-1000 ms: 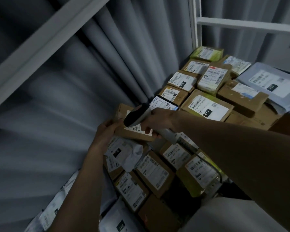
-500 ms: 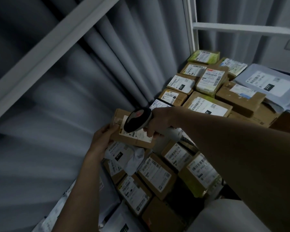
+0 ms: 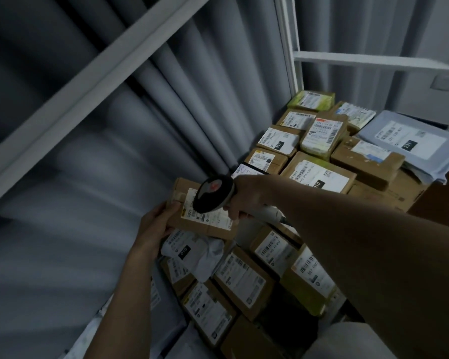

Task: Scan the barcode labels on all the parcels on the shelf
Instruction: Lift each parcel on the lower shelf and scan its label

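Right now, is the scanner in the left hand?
No, the right hand grips the scanner; the left hand holds the cardboard parcel.

I'm in a parcel storeroom. Labelled cardboard parcels (image 3: 319,174) crowd the white metal shelving (image 3: 373,62) at upper right. Grey curtains (image 3: 166,104) hang behind.

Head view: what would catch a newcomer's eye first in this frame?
First, the barcode scanner at centre, gripped in the right hand, its head over the white label of a brown cardboard parcel that the left hand holds at its left end. Next, the heap of labelled parcels filling the shelf from the far right corner to the near edge. Grey curtain folds hang behind.
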